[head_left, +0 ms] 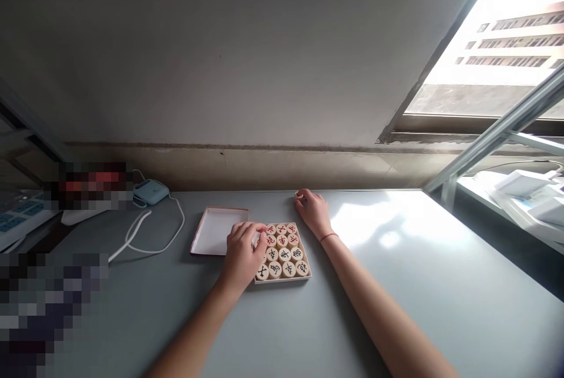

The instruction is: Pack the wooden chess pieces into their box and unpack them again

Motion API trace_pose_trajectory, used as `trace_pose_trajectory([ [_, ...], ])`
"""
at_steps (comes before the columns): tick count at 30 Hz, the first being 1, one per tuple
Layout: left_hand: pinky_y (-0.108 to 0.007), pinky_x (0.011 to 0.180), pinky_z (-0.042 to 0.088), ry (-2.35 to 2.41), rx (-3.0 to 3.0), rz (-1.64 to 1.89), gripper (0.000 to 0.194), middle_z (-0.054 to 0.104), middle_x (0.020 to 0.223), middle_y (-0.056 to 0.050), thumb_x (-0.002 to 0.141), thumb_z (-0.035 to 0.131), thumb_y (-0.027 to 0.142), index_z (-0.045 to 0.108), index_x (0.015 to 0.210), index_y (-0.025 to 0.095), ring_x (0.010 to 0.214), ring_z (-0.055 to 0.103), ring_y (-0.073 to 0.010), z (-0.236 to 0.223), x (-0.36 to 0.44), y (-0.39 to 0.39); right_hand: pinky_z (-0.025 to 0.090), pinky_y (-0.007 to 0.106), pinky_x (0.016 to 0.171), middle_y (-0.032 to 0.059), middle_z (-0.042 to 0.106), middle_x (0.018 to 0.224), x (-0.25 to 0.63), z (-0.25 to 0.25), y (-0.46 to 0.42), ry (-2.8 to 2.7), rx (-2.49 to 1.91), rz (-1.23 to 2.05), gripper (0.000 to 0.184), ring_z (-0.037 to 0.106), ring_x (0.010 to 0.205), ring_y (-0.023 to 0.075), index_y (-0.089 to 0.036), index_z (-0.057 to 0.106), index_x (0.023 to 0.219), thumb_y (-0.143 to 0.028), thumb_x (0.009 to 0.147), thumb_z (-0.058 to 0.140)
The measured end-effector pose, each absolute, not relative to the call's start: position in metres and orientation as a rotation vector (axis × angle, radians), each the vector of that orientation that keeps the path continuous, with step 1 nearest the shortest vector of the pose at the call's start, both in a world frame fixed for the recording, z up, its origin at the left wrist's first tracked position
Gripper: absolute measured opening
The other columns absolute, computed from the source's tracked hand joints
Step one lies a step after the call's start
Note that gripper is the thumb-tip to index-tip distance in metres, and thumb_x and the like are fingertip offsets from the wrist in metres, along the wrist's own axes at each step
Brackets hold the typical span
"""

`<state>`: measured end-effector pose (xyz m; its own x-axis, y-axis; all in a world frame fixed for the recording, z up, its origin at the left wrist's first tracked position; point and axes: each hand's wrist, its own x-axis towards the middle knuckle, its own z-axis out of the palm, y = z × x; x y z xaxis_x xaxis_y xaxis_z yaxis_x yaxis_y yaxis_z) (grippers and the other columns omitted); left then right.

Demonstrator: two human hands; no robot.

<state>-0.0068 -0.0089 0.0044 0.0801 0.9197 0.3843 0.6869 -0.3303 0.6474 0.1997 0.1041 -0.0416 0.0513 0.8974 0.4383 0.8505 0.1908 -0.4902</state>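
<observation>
A shallow box (282, 282) on the grey desk holds rows of round wooden Chinese chess pieces (288, 269), red characters in the far rows and black ones in the near rows. My left hand (244, 248) reaches over the box's left side, with thumb and fingers curled around a Chinese chess piece there; the hand hides part of the rows. Beyond the box, near the desk's back edge, my right hand (312, 211) is closed on another Chinese chess piece (298, 196), mostly covered by the fingers. Left of the box lies its lid (218, 231), inside facing up.
A light blue device (151, 191) with a white cable (165, 251) lies at the back left. A power strip (22, 222) is at the far left edge. The wall (264, 169) bounds the desk behind. White boxes (524, 193) sit beyond the metal frame at right.
</observation>
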Motion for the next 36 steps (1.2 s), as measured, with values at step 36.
trace_pose_trajectory([
  [36,-0.038,0.074,0.034,2.142,2.420,0.430,0.033,0.071,0.070,-0.009,0.089,0.043,0.028,0.063,0.064,0.020,0.081,0.057,-0.0262,0.020,0.010,0.006,0.031,0.025,0.056,-0.0041,0.056,0.054,0.161,-0.027,0.019,-1.773,-1.592,0.475,0.027,0.050,0.049,0.0162,-0.023,0.051,0.089,-0.038,0.093,0.029],
])
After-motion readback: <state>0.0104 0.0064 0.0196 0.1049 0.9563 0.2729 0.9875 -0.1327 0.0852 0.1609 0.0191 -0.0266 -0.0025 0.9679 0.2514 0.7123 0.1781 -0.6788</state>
